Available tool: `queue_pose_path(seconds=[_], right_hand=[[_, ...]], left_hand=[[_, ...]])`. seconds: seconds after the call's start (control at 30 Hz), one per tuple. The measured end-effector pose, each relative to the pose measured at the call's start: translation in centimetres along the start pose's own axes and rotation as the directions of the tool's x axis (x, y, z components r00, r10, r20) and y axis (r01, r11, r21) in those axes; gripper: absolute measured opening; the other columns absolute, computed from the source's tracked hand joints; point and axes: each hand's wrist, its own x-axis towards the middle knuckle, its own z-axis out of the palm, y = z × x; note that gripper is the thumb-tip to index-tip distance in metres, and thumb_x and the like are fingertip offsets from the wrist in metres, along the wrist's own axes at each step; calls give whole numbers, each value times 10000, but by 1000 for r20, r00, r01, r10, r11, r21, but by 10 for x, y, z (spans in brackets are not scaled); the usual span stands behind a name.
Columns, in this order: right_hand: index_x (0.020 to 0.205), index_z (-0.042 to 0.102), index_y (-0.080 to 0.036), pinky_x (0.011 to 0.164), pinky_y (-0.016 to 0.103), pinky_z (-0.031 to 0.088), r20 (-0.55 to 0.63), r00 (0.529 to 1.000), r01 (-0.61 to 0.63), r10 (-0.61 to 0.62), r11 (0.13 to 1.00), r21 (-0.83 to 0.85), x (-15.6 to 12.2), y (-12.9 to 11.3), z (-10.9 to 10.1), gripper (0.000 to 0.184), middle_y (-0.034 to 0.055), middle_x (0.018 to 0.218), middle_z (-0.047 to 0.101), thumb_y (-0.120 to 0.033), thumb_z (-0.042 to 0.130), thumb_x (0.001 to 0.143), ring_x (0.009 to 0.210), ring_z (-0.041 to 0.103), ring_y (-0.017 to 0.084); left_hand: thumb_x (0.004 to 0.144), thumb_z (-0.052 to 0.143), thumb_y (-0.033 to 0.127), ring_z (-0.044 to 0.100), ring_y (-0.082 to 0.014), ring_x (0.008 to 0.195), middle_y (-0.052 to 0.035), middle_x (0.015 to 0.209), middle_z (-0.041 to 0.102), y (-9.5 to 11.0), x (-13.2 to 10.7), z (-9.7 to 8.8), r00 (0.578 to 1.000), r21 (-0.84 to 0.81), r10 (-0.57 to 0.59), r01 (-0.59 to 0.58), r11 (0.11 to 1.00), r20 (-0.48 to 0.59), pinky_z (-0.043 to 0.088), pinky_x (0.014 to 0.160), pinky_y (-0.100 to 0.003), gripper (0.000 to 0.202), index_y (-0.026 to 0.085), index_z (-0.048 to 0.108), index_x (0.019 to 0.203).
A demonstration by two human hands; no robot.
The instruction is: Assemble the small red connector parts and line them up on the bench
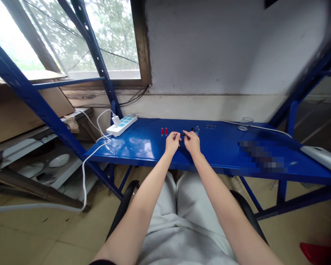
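Observation:
Both my hands reach out over a glossy blue metal table [143, 145]. My left hand [172, 141] and my right hand [192, 141] pinch the two ends of a small thin dark part [183, 134] held between them, just above the tabletop. Two small red pieces [164, 131] stand on the table just left of my left hand. A small clear item [197, 130] sits right behind my right hand, and a row of tiny dark parts [210, 126] lies further back to the right.
A white power strip [121, 125] with a plugged charger and white cable lies at the table's back left. A clear glass dish [246, 123] stands at the back right. Blue rack struts [30, 95] flank the table; cluttered shelves sit at the left.

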Motion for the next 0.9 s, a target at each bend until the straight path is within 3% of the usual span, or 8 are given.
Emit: queue_pose_path(seconds=[0.2,0.33,0.53,0.7,0.9], right_hand=[[1042,649,-192,685,309,459,9,1000,6,-6,999,35,-1,-4,-1,354,71,829,611,-231,378,817,711,558,171],[1000,613,-174,730,321,443,-9,997,-75,77,990,120,0,-8,-4,323,90,901,633,-284,354,842,762,567,184],[726,481,-218,551,262,335,86,976,-208,202,976,64,0,-12,-6,350,-1,590,514,-486,318,880,546,479,154],[613,354,-222,507,245,270,50,988,-154,148,979,136,0,-16,-9,394,-42,505,377,-512,324,879,479,368,113],[574,304,-221,491,248,258,16,990,-138,137,972,193,-1,-17,-7,426,-46,480,342,-527,345,868,466,327,102]], left_hand=[[845,465,299,459,-47,412,12,655,565,1,-1,-1,999,21,-12,12,1000,-39,387,448,-185,155,160,533,838],[845,464,280,460,-44,408,14,673,570,0,1,-2,998,-18,-15,13,1000,-67,382,438,-182,131,163,522,856],[835,491,330,482,-49,391,6,698,585,-2,2,-1,1000,-84,-17,19,996,16,398,435,-194,181,161,520,892],[844,463,421,502,-60,407,5,677,591,0,0,-2,998,-86,-37,41,995,46,394,443,-195,263,163,519,849],[836,440,515,462,-62,401,14,603,531,4,-1,-1,999,-103,-29,34,994,42,374,441,-203,370,172,463,699]])
